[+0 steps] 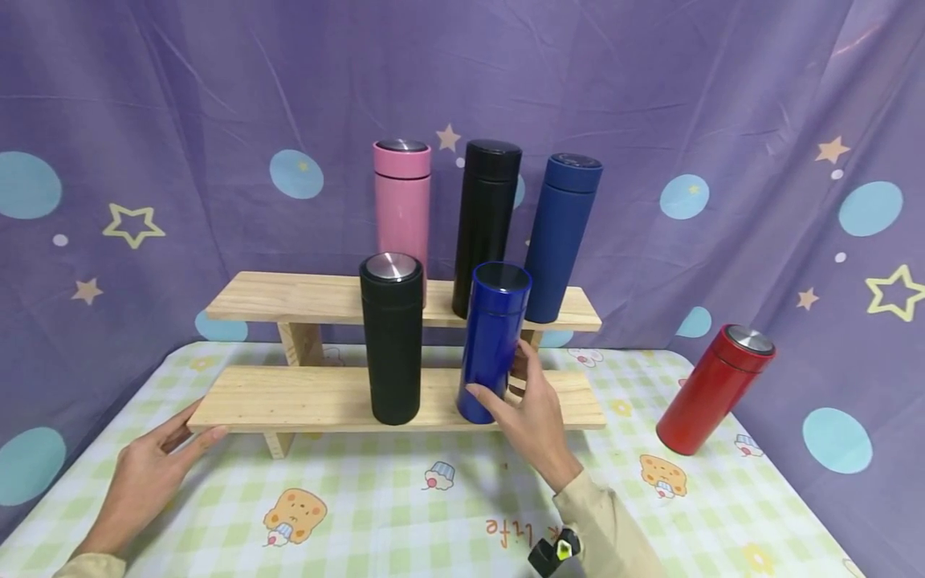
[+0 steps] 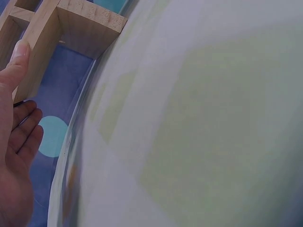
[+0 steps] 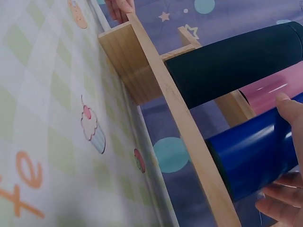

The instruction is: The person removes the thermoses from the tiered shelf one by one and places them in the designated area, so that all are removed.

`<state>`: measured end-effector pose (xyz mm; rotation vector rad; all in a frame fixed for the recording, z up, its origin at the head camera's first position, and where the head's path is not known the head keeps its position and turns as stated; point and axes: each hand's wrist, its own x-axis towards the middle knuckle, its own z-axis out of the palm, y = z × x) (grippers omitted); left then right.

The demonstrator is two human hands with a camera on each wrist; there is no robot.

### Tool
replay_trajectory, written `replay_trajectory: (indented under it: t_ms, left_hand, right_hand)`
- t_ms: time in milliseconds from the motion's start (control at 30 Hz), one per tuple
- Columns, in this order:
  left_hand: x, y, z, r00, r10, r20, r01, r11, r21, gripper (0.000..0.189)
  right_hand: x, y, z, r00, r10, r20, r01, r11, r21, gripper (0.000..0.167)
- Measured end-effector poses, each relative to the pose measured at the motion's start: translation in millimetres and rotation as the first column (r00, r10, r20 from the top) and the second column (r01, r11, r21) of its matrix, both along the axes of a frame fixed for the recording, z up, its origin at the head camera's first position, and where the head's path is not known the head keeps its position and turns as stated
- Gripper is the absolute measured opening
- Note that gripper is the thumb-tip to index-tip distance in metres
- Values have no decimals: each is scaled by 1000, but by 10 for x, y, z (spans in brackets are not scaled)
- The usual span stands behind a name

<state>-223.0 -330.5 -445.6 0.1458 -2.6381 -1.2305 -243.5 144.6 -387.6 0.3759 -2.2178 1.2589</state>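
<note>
My right hand (image 1: 533,413) holds a glossy blue thermos bottle (image 1: 495,345) low on its body, thumb in front and fingers round the right side. The bottle stands upright on the lower board of a two-step wooden shelf (image 1: 296,397), its base at the board in the right wrist view. At the shelf's left end, my left hand (image 1: 155,466) grips the lower board, its thumb (image 2: 20,59) on the front edge and its fingers round the end. A matte black thermos with a steel lid (image 1: 393,345) stands on the same board, left of the blue one.
On the upper board stand a pink thermos (image 1: 402,209), a black thermos (image 1: 486,225) and a dark blue thermos (image 1: 564,241). A red thermos (image 1: 711,393) stands on the checked tablecloth (image 1: 376,514) to the right. Behind everything hangs a purple curtain (image 1: 506,64).
</note>
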Motion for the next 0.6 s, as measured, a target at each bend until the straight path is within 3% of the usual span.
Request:
replay_trajectory:
  t_ms: [333, 600]
  left_hand:
    - [4, 8, 6, 1000, 9, -6, -9, 1000, -3, 81]
    - [-1, 15, 0, 1000, 4, -4, -4, 1000, 4, 81]
  right_hand:
    - [121, 187, -29, 999, 9, -51, -9, 1000, -2, 77]
    - [240, 363, -73, 993, -9, -117, 19, 996, 88, 77]
